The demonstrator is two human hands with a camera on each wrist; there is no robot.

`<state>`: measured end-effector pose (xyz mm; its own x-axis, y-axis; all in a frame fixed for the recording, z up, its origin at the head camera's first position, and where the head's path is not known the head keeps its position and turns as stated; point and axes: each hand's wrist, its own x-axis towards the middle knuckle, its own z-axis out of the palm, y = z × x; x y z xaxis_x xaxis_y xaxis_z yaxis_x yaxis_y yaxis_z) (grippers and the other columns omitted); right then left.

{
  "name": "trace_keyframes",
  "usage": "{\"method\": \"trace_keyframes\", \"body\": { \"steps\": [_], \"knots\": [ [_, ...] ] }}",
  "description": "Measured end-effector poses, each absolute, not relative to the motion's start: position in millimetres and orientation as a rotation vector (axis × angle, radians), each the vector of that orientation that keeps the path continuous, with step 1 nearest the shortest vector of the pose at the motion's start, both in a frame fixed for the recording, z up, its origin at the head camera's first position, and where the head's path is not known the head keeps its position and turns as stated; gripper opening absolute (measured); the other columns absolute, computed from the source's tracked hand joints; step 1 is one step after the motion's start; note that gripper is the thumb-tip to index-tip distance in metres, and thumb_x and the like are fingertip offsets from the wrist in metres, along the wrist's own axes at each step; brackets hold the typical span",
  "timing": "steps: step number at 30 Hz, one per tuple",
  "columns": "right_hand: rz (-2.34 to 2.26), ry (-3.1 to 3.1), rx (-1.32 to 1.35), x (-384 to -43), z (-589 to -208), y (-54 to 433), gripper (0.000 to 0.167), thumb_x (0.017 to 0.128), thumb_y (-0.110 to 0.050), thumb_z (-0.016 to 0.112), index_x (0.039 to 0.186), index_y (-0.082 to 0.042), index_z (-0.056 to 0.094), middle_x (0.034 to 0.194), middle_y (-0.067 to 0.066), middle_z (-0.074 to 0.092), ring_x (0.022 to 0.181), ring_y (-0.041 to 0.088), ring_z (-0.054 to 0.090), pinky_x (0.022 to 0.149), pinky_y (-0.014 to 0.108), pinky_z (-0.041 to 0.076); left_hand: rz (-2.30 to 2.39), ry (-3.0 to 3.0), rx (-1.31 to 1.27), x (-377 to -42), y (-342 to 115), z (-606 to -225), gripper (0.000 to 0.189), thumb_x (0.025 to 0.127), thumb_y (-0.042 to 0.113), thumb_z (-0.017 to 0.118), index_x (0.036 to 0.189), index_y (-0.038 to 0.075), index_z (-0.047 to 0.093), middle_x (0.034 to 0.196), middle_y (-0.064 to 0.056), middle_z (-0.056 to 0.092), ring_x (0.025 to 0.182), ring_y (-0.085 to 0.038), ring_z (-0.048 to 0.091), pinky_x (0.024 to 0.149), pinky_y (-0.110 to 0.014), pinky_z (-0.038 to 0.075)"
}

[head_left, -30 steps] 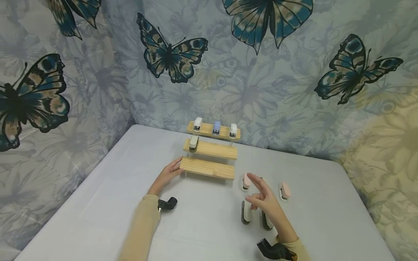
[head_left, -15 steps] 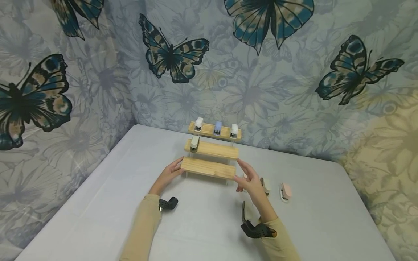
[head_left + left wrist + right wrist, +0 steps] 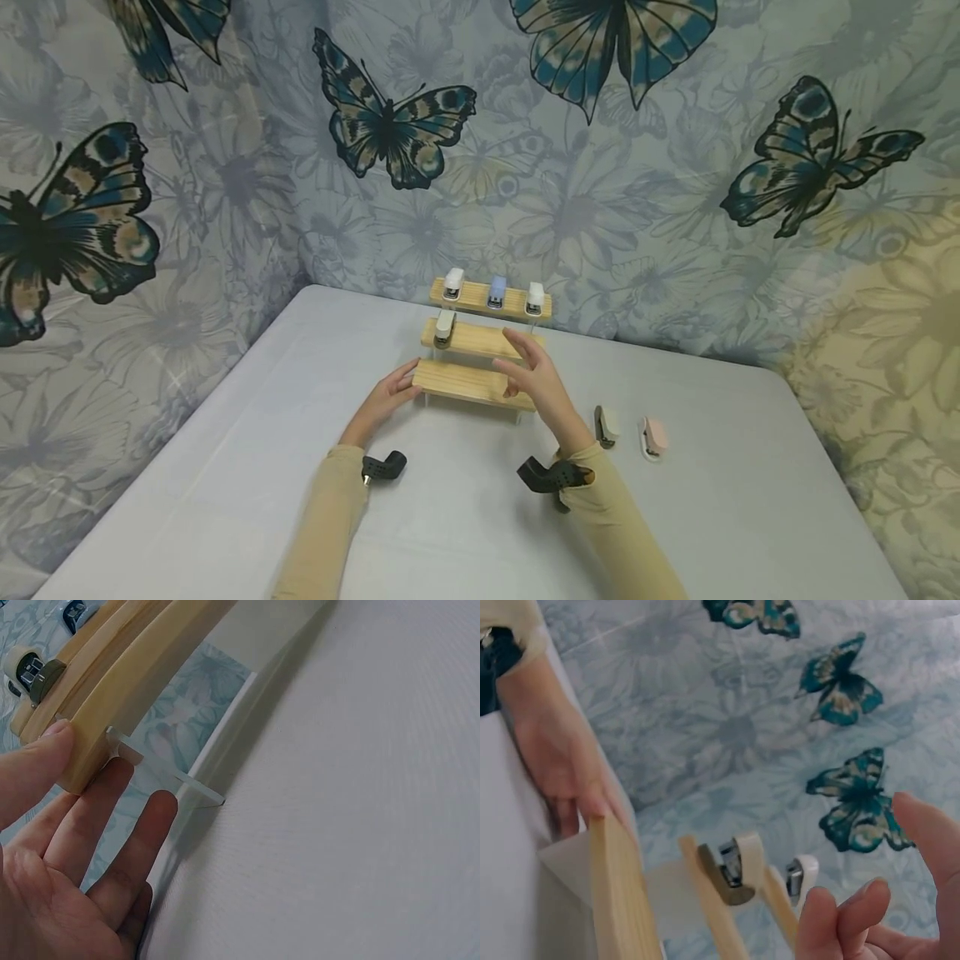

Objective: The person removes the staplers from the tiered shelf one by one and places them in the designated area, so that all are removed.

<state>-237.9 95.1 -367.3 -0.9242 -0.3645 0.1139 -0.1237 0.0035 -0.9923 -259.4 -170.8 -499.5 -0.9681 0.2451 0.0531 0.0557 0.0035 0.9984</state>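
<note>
A three-tier wooden display stand (image 3: 457, 382) on clear supports stands towards the back of the table. My left hand (image 3: 380, 406) grips the left end of its lowest board; in the left wrist view the thumb lies on the board (image 3: 112, 697) and fingertips touch from beneath. My right hand (image 3: 542, 385) hovers over the right part of the lower boards, index finger extended and other fingers bent, with nothing in it. A white stapler (image 3: 453, 283), a blue stapler (image 3: 497, 292) and another white stapler (image 3: 534, 297) line the top board. On the middle board's left end sits a cream stapler (image 3: 445, 327).
Right of my right forearm, a cream-and-grey stapler (image 3: 606, 427) and a pink stapler (image 3: 653, 438) lie on the white table (image 3: 750, 500). The forearm hides part of the table. Behind the stand rises a butterfly-patterned wall covering (image 3: 577, 208).
My right hand has moved left from above the loose staplers, past the lowest board's right end, to over the stand. The left hand has stayed on the lowest board.
</note>
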Motion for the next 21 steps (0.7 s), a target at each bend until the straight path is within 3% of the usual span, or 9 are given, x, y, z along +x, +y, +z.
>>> {"method": "trace_keyframes", "body": {
  "steps": [10,15,21],
  "knots": [
    [-1.9,2.196,-0.489,-272.3,-381.4,57.4,0.068,0.081,-0.023,0.068,0.138,-0.014,0.034,0.144,0.007,0.024,0.048,0.021,0.044,0.057,0.035,0.051,2.095,2.148,0.317,-258.2,-173.4,-497.8,0.067,0.087,0.024,0.06,0.141,0.004,0.025,0.132,-0.021,0.039,0.117,-0.028,0.043,0.101,-0.042,0.023],
    [-1.854,2.241,-0.404,-287.1,-390.6,42.8,0.072,0.079,-0.027,0.069,0.139,-0.011,0.031,0.143,0.01,0.024,0.052,0.017,0.05,0.06,0.035,0.052,2.101,2.156,0.319,-258.6,-173.8,-497.4,0.062,0.089,0.018,0.058,0.14,0.003,0.027,0.131,-0.022,0.04,0.117,-0.03,0.043,0.1,-0.043,0.024],
    [-1.934,2.147,-0.256,-301.3,-401.3,32.1,0.087,0.077,-0.032,0.071,0.143,-0.009,0.018,0.146,0.011,0.017,0.052,0.013,0.048,0.068,0.029,0.048,2.059,2.178,0.332,-257.4,-172.3,-497.6,0.062,0.09,0.02,0.057,0.141,0.005,0.025,0.131,-0.021,0.04,0.117,-0.028,0.043,0.101,-0.043,0.024]
  ]
}}
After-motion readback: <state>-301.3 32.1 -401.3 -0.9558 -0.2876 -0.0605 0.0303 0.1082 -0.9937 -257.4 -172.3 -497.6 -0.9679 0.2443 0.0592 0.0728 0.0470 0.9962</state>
